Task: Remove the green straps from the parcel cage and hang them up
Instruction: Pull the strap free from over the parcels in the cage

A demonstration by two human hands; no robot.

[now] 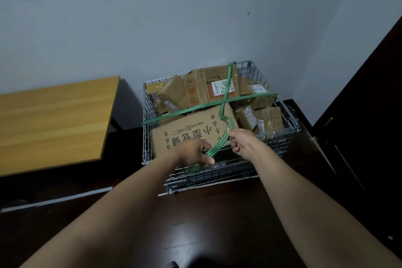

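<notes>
Presently, the wire parcel cage [148, 102] stands on the dark floor [195, 228] against the pale wall [152, 17], right of centre in the frame, packed with cardboard parcels. The lengthwise green strap [226, 91] is hooked over the far rim at the upper edge of the cage and runs down the frame across the parcels toward the near rim. The crosswise green strap [191, 109] spans from the left wall of the cage to the right wall, taut over the load. The two straps cross above the large printed carton [185, 131], and the lengthwise one is looped or twisted just below that crossing. The left grip [194, 151] is closed around the near end of the lengthwise strap at the front rim, fingers curled over it; a small dark item shows at the fingers, identity not resolvable. The right grip [241, 141] pinches the same strap slightly higher in the frame, between thumb and fingers, the section between the two grips sagging a little. A wood-topped desk [54, 119] sits at left of the frame, apart from the cage. A dark door [369, 115] fills the right edge.
</notes>
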